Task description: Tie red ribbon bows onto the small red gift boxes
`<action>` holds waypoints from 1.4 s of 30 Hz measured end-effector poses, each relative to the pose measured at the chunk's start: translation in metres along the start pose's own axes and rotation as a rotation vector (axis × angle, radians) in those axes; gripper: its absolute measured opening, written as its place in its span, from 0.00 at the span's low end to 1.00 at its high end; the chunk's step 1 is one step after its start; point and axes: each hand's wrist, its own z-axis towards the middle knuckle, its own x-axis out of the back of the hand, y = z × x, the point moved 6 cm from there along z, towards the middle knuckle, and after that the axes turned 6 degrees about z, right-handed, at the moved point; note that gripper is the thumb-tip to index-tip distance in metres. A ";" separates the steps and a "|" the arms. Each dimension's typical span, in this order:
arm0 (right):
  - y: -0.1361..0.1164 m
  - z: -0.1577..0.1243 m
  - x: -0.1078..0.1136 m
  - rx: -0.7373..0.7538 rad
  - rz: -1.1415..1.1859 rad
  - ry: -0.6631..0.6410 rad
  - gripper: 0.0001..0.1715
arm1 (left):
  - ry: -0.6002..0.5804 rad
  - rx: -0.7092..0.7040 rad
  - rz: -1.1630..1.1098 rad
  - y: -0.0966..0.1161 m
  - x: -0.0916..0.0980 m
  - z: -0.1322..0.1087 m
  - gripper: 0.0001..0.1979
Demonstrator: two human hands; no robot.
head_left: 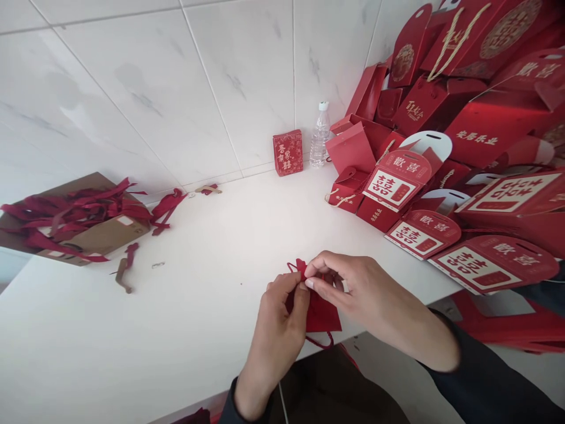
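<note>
- Holds a red piece with both hands at the front edge of the tabletop, right of centre.
- Grips its upper part with the left hand, fingers closed on it.
- Pinches its top just beside with the right hand, thumb and forefinger tips nearly meeting on the red material.
- Below the hands, a loop of red cord near the tabletop's edge.
- At far left, a carton heaped with dark red ribbons, some hanging over its rim.
- Right of the carton, a loose ribbon; in front, a brown strip.
- Near the wall, a small box just beside a clear bottle with white cap.
- At right, a pile of red boxes.
</note>
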 end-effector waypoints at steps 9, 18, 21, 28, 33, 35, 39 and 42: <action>0.004 0.003 0.001 0.077 0.002 0.002 0.08 | -0.055 0.023 -0.001 -0.002 -0.002 0.006 0.18; 0.019 -0.004 0.007 -0.084 0.154 0.038 0.09 | -0.135 0.136 -0.215 -0.010 0.002 0.009 0.21; 0.019 -0.012 -0.002 -0.152 0.183 -0.097 0.10 | -0.145 0.098 -0.269 -0.008 0.004 0.010 0.17; 0.018 -0.012 0.000 -0.056 0.073 -0.061 0.19 | -0.215 0.148 -0.321 -0.011 0.004 0.008 0.17; 0.025 -0.002 -0.009 -0.054 0.123 -0.265 0.25 | -0.221 0.120 -0.255 -0.011 0.004 0.009 0.14; 0.027 0.001 -0.009 -0.039 0.144 -0.301 0.23 | -0.193 0.114 -0.202 -0.012 0.006 0.009 0.11; 0.031 0.003 -0.008 -0.051 0.159 -0.338 0.24 | -0.121 0.105 -0.132 -0.012 0.008 0.007 0.06; 0.029 0.004 -0.006 -0.061 0.203 -0.322 0.19 | -0.048 0.069 -0.103 -0.012 0.007 0.005 0.03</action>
